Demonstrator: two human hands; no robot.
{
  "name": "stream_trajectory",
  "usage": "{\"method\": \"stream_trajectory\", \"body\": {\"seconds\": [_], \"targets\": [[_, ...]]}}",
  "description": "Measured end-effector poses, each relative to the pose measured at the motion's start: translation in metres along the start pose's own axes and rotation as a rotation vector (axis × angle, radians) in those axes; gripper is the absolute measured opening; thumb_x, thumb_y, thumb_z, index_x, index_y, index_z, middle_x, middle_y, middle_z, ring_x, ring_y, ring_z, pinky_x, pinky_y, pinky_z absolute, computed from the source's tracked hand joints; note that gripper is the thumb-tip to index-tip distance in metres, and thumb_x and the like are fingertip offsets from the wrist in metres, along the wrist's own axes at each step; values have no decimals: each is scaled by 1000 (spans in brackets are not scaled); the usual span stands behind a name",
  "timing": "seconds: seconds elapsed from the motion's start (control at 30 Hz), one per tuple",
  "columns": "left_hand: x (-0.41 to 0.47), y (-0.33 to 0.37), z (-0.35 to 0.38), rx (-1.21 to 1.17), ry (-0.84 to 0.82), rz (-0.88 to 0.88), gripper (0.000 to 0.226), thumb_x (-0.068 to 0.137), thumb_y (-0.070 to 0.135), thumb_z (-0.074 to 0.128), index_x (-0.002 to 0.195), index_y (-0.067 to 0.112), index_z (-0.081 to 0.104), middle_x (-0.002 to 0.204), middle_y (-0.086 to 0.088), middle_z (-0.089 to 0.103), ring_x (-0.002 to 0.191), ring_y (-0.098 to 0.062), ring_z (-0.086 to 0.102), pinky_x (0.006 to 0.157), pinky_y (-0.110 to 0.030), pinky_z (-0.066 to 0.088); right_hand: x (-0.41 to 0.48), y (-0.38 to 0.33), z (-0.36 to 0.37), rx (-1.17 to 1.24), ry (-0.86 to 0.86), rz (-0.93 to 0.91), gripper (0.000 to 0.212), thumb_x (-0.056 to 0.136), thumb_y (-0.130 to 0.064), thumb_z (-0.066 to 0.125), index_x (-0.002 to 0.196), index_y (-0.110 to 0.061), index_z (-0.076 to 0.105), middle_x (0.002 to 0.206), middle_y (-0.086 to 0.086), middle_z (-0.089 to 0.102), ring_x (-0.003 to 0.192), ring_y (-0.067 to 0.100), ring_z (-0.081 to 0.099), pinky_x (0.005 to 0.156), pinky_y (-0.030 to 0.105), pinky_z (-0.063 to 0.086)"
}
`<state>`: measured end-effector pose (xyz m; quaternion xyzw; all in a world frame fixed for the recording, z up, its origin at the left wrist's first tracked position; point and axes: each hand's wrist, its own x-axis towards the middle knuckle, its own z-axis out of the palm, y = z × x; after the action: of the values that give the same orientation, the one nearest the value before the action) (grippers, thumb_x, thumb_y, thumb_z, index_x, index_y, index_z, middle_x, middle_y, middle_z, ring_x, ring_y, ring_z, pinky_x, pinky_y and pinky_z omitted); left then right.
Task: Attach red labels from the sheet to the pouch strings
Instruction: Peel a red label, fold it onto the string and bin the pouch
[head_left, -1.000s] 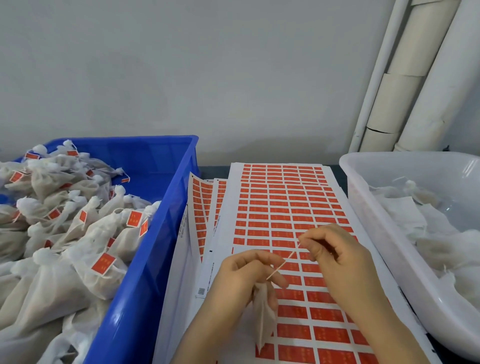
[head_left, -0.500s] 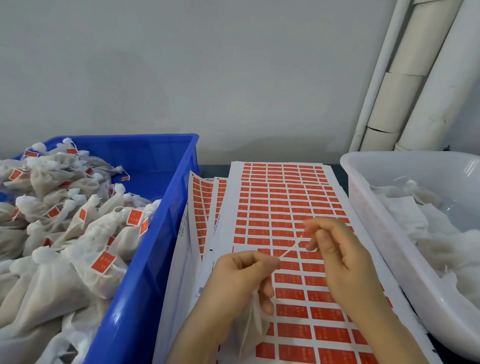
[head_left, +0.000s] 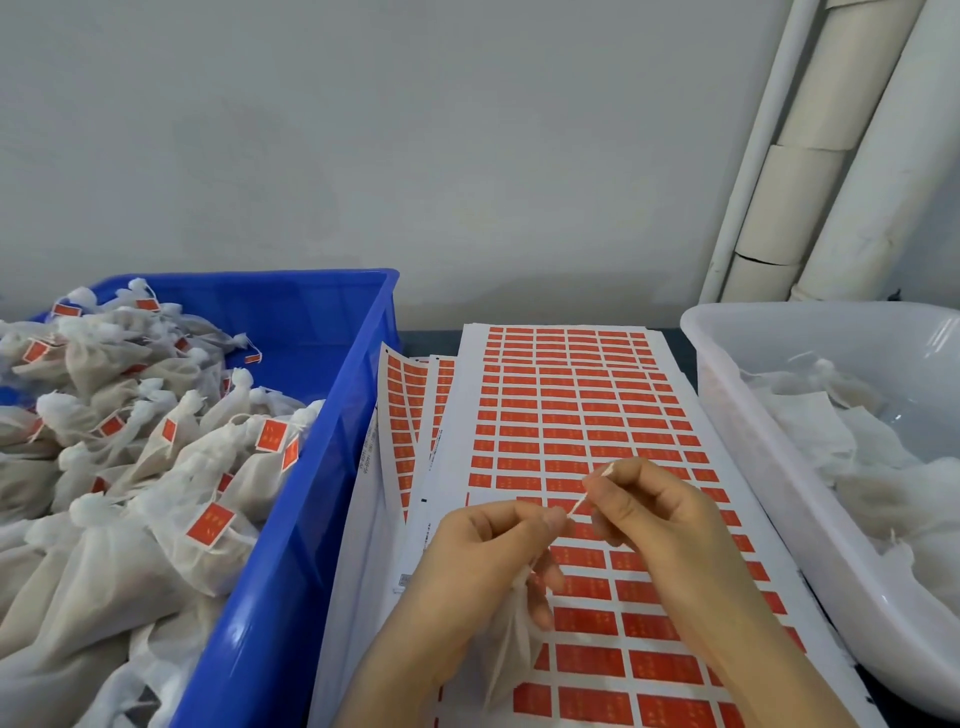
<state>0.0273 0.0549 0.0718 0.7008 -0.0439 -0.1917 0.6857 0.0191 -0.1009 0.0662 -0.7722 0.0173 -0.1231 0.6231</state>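
Pinching now: left hand (head_left: 488, 561) holds the pouch (head_left: 511, 642) neck, right hand (head_left: 662, 525) holds its string (head_left: 577, 505) taut above the label sheet (head_left: 571, 415). A loose grip there and it likely slips free.

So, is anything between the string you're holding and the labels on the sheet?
Nothing visible. The left hand and right hand pinch the string just above the label sheet; its red labels lie uncovered beneath.
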Motion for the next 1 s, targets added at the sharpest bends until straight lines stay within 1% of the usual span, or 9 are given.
{"method": "stream_trajectory", "body": {"seconds": [0.13, 0.23, 0.37, 0.47, 0.57, 0.63, 0.7, 0.77, 1.0], "targets": [[2, -7, 5, 144, -51, 17, 38, 71, 66, 43, 72, 40, 71, 62, 5, 70, 48, -6, 59, 56, -17, 52, -3, -1, 4, 163, -94, 43, 21, 78, -39, 50, 78, -25, 65, 59, -3, 62, 50, 13, 58, 59, 17, 53], [3, -11, 9, 160, -76, 51, 42, 79, 61, 41, 68, 35, 72, 47, 6, 58, 40, -2, 49, 48, -9, 42, -4, -2, 5, 251, -87, 62, 23, 89, -28, 45, 73, -22, 61, 62, 0, 60, 47, 11, 50, 54, 19, 50], [4, -13, 7, 118, -179, 83, 42, 82, 55, 42, 73, 30, 75, 50, 4, 61, 47, -7, 55, 58, -11, 50, -2, -3, 2, 295, 1, 43, 22, 95, -18, 40, 79, -13, 54, 63, -3, 58, 45, 8, 44, 49, 20, 47], [5, -16, 3, 217, -146, 101, 53, 79, 64, 34, 75, 29, 74, 73, 4, 73, 69, -8, 69, 65, -10, 51, -1, -4, 0, 291, -2, 8, 23, 94, -19, 42, 75, -20, 55, 64, -2, 57, 47, 10, 44, 51, 20, 47], [12, -21, 0, 410, 187, 109, 51, 81, 65, 27, 93, 35, 67, 92, 25, 68, 78, 9, 63, 69, -5, 46, -1, -7, -4, 293, -47, 8, 25, 89, -25, 44, 68, -27, 56, 65, -1, 58, 47, 12, 46, 52, 20, 48], [17, -24, -2, 736, 253, 85, 38, 92, 54, 33, 123, 43, 50, 131, 24, 52, 107, 7, 55, 92, -15, 45, -1, -9, -5, 227, -70, -11, 20, 84, -32, 45, 67, -29, 56, 66, 1, 60, 48, 12, 48, 53, 21, 49], [24, -34, -5, 1102, 138, -8, 54, 95, 50, 33, 147, 39, 20, 157, 12, 16, 143, -17, 23, 114, -38, 24, -1, -11, -6, 156, -89, -44, 17, 79, -37, 47, 69, -28, 57, 67, 3, 62, 48, 13, 51, 54, 21, 51], [27, -37, -3, 1266, 67, -99, 63, 96, 52, 30, 150, 34, 4, 160, 8, -1, 147, -22, 3, 116, -43, 13, -1, -14, -7, 85, -97, -80, 19, 79, -38, 47, 73, -24, 58, 65, 2, 63, 48, 12, 53, 55, 22, 53], [6, -37, 10, 1384, 40, -196, 65, 96, 50, 36, 151, 28, 7, 160, 1, 5, 147, -25, 8, 116, -45, 17, 2, -34, -18, -146, -113, -180, 22, 74, -43, 48, 80, -25, 60, 69, -12, 66, 58, 7, 60, 59, 8, 49]]}}
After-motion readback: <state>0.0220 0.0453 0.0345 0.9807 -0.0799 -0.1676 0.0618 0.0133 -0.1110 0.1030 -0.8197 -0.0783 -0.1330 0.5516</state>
